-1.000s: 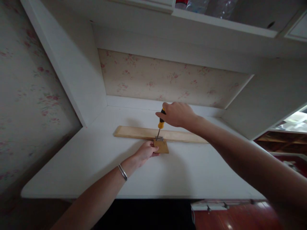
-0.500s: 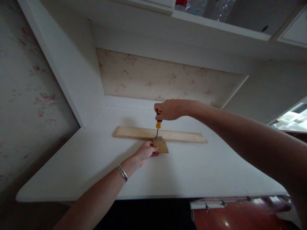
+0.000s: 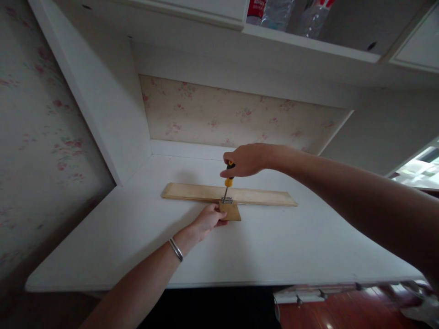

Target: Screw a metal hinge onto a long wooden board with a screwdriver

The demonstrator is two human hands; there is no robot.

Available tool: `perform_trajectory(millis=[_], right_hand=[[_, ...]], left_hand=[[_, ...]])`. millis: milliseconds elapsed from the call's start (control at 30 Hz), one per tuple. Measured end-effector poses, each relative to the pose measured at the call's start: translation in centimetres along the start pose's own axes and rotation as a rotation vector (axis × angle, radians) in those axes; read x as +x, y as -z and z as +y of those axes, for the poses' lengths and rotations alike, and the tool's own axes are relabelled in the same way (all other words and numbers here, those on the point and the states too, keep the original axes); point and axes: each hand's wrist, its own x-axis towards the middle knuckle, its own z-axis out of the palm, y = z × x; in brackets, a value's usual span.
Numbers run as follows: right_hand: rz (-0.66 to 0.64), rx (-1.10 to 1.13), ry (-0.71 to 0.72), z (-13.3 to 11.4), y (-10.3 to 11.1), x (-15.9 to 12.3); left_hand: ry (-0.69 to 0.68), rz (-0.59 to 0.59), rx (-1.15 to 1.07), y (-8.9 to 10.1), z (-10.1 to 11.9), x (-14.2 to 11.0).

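My right hand [image 3: 245, 160] is closed around the handle of a yellow and black screwdriver [image 3: 228, 182]. The screwdriver leans slightly, its tip down at a small metal hinge [image 3: 227, 200]. That hinge bridges a long pale wooden board [image 3: 264, 196] and a small square wooden piece [image 3: 231, 212]. Thumb on top and fingers beneath, my left hand [image 3: 210, 217] pinches the left side of the small piece. A silver bangle [image 3: 175, 249] circles my left wrist. Whether the tip sits in a screw is too small to tell.
Everything lies on a white desktop [image 3: 274, 246] with a rounded front left corner. White side panels and a floral-papered back wall [image 3: 212, 114] enclose it. Overhead, an open shelf [image 3: 308, 43] holds plastic bottles. Reddish flooring [image 3: 329, 310] shows below right.
My right hand has turned a little on the screwdriver handle, and its thumb has shifted. The handle tilts slightly more to the right. My left hand keeps its hold; the view has shifted slightly.
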Motion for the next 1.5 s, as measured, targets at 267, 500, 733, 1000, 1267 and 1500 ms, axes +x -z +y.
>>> perform_trajectory(millis=[267, 500, 733, 1000, 1267, 1500], right_hand=[[-0.043, -0.058, 0.125, 0.2, 0.0, -0.1], [-0.017, -0.165, -0.039, -0.4, 0.4, -0.5], [-0.135, -0.032, 0.156, 0.1, 0.5, 0.0], [-0.173, -0.024, 0.128, 0.0, 0.4, 0.6], [-0.188, -0.087, -0.052, -0.4, 0.7, 0.1], [-0.083, -0.072, 0.183, -0.1, 0.4, 0.2]], left_hand=[[-0.003, 0.046, 0.122, -0.2, -0.2, 0.3], [0.009, 0.028, 0.121, -0.5, 0.2, -0.1], [-0.004, 0.030, 0.110, -0.7, 0.4, -0.2], [0.020, 0.044, 0.049, -0.1, 0.0, 0.6], [0.093, 0.015, 0.041, -0.1, 1.0, 1.0], [0.089, -0.016, 0.045, -0.1, 1.0, 1.1]])
